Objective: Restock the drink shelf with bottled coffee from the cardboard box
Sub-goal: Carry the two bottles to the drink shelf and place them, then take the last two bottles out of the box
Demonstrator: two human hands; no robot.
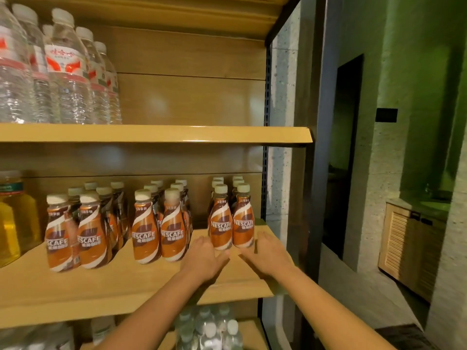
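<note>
- The wooden shelf unit [192,97] fills the left and middle of your view, with a grey stone wall to its right.
- A slatted wooden cabinet [404,243] stands low against that wall, well apart from the shelves.
- Large clear water bottles [68,72] with red-and-white labels stand upright on the upper shelf, packed at its left end.
- The middle shelf [126,286] is the drink shelf you are working on, and the bottled coffee stands on it in three clusters.
- A bottle of yellow drink [12,218] stands at the far left of this shelf.
- The left coffee cluster [88,236] and the middle coffee cluster [159,231] stand upright in rows running back, with a gap between them.
- The right coffee cluster [231,223] stands near the shelf's right end, two bottles at the front and more behind.
- Small water bottles [207,329] sit on the shelf below, under your forearms.
- Your left grip [204,256] lies low on the shelf just left of the front pair's bases, fingers loose and grasping nothing.
- Your right grip [267,253] lies just right of the same pair, likewise released; whether its fingertips touch the bottle cannot be told.
</note>
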